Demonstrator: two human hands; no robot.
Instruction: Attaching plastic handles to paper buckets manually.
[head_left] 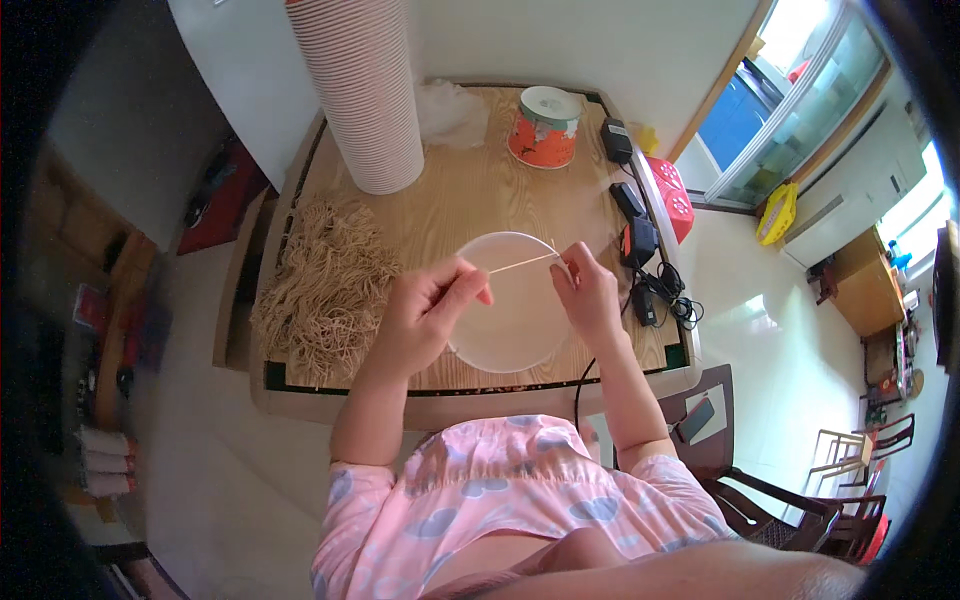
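My left hand is closed in a pinch on one end of a thin beige cord. My right hand pinches the other end, and the cord runs taut between them. A short loose tip sticks up by the right fingers. Below the cord, a round white paper tub stands with its mouth toward me. Both hands are at its rim, the right fingers close against the edge; I cannot tell whether they touch it. A large tangled heap of beige cords lies left of my left hand.
A tall stack of white tubs rises at the back left of the wooden table. Behind stand an orange and green tub and crumpled clear plastic. Black adapters and cables line the right edge, beside a red stool.
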